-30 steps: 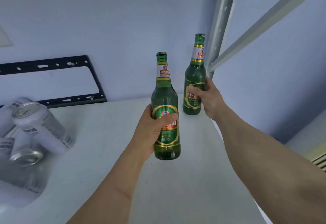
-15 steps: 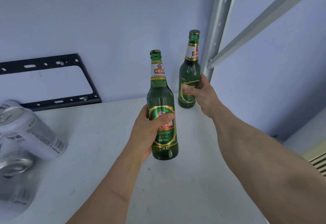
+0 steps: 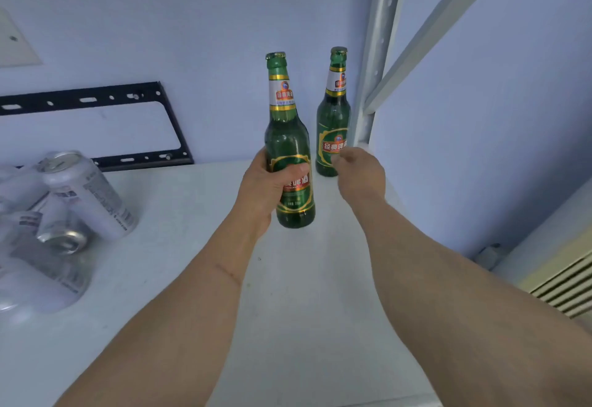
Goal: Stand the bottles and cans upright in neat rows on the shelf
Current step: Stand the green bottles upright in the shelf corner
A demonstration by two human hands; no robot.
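While both forearms reach forward from the bottom edge over the white shelf [image 3: 179, 278], the two hands sit close together near the far right corner. Nearest on the left lies a jumbled heap of silver cans [image 3: 48, 224], tipped on their sides and stacked against one another; at least four can be made out, though blur and the frame edge hide the exact count. One of them, the top can [image 3: 88, 192], leans with its pull-tab end up and to the left. Farther in, the left hand [image 3: 272, 182] grips the nearer green bottle [image 3: 290, 147] around its lower body, thumb across the label, holding it roughly upright with its base seemingly just above the shelf, though contact cannot be told for certain. Just to its right, the right hand [image 3: 360, 171] is loosely curled with nothing in it, its fingertips just beside the label of the second green bottle [image 3: 333, 118]; whether they touch the glass is unclear. That bottle stands upright on the shelf in the back right corner, next to the pale metal upright post [image 3: 374, 64]. Two bottles in all, both capped, both carrying red and gold labels. Behind everything, a black slotted bracket [image 3: 96, 102] is fixed to the pale blue wall [image 3: 192, 22].
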